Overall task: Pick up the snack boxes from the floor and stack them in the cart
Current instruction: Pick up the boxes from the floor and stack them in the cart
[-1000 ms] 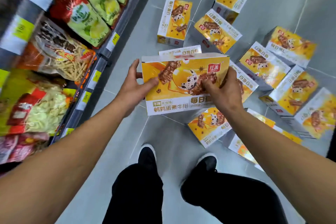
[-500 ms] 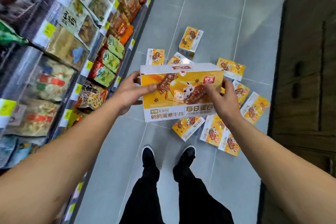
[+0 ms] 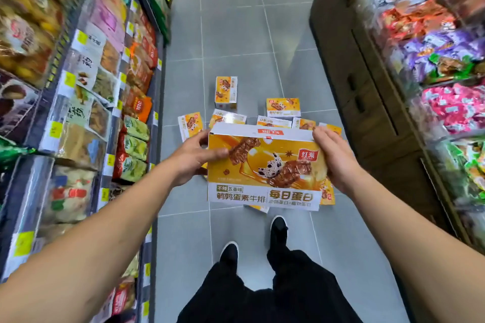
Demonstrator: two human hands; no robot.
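Box (image 3: 265, 168) is clamped between our left hand (image 3: 195, 158) and right hand (image 3: 334, 158); cart unseen, so next we likely turn to locate it.

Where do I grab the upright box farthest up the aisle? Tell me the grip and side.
Grip the upright box across its two narrow side faces, coming from above. It stands on end, apart from the other boxes, so both sides are free. Both hands currently hold the big box.
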